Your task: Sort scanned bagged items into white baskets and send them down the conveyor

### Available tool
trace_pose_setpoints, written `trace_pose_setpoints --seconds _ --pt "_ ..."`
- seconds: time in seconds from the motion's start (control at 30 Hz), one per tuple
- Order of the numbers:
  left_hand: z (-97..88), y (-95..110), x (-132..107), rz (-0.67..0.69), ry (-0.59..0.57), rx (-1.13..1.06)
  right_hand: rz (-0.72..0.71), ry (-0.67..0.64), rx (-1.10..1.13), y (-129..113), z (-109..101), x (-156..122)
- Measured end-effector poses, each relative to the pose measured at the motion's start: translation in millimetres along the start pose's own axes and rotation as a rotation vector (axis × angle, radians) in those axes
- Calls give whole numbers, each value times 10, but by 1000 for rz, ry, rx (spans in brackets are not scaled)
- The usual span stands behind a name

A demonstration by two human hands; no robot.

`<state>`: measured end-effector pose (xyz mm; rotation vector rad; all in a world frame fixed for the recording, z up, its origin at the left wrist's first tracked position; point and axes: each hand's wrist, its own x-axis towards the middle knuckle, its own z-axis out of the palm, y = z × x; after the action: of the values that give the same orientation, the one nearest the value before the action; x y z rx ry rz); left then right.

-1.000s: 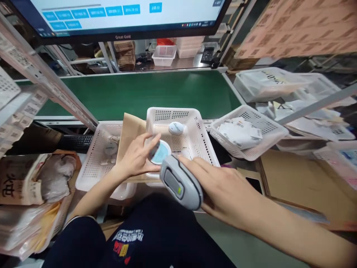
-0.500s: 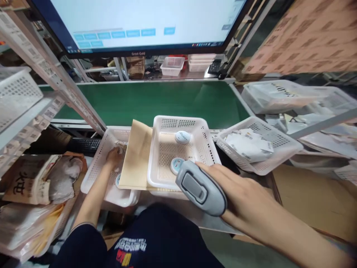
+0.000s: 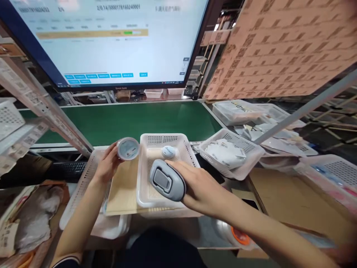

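My left hand (image 3: 107,163) grips a round, clear-rimmed tub (image 3: 128,149) with a pale blue label, raised above the left white basket (image 3: 111,230) and a tan padded envelope (image 3: 122,186). Closed around a grey handheld barcode scanner (image 3: 167,180), my right hand (image 3: 199,186) is over the middle white basket (image 3: 162,137). A white oval item with dark lettering (image 3: 168,152) lies inside that basket, near its far end. The scanner covers part of the basket floor.
A monitor (image 3: 117,56) hangs above a green conveyor belt (image 3: 139,117). To the right stands a white basket of white packets (image 3: 227,152). A slanted metal bar (image 3: 306,108) crosses the right side. A dark keyboard (image 3: 69,169) lies at left.
My left hand has come up out of the left basket holding the tub. The scanner has shifted left in view. The monitor now shows a different page, and the view has tilted upward and right.
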<state>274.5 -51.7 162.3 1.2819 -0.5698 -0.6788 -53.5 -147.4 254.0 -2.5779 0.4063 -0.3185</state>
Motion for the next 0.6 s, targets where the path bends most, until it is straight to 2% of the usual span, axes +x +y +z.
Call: trace_pose_setpoints --seconds 0.07,0.13,0.27,0.4,0.47,0.5,0.57,0.6 --pt "194 6 -62 -68 -60 -65 32 -23 -3 -4 13 -13" --pt "301 -14 -131 -86 -151 -45 71 -43 -8 -3 18 -43" --pt "415 -120 -292 -128 -286 17 137 -39 -88 20 46 -104" --pt "461 -359 -392 -181 -347 153 213 -67 -153 64 62 -174" --pt "326 -484 -335 -82 -276 338 222 -51 -137 103 32 -235" --pt "187 -533 -280 -3 -197 436 225 -26 -126 124 4 -276" --pt "-240 -602 -161 137 -12 593 233 41 -103 156 -73 -387" --pt "-509 -628 -120 160 78 651 243 75 -94 163 -117 -456"
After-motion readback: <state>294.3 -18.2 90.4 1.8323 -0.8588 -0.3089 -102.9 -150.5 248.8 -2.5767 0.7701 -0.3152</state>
